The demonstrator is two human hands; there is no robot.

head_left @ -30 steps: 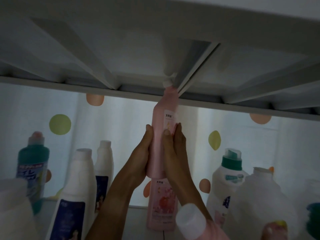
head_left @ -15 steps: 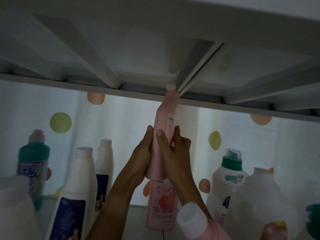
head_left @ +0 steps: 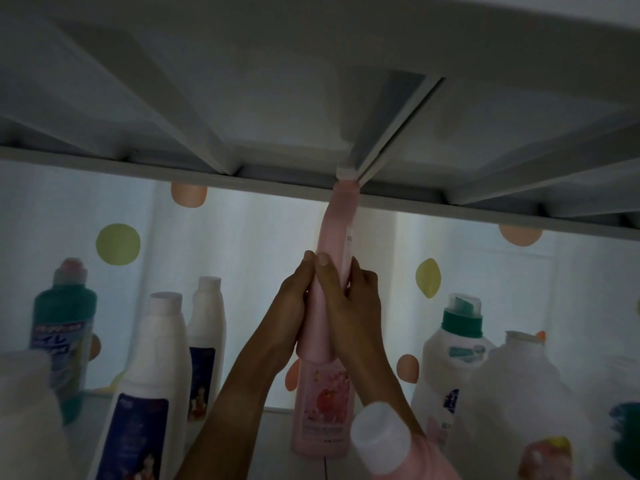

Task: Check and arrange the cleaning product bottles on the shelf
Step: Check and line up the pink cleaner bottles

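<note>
A tall pink bottle [head_left: 335,233] is held upright in mid-air, its white cap close under the shelf above. My left hand [head_left: 294,299] grips its left side and my right hand [head_left: 349,306] grips its right side, thumb across the front. The bottle is turned edge-on, so only a sliver of its label shows. Directly below stands another pink bottle [head_left: 322,407] with a floral label, on the shelf board.
Left stand a teal-capped bottle [head_left: 62,337] and two white bottles [head_left: 152,375] [head_left: 206,344]. Right stand a green-capped white bottle [head_left: 453,355] and a large translucent jug [head_left: 526,393]. A white-capped pink bottle [head_left: 384,441] is close in front. The upper shelf's underside [head_left: 242,98] is overhead.
Both hands have turned the pink bottle about its upright axis, so its label has swung from facing me to the right edge. It stays at about the same height.
</note>
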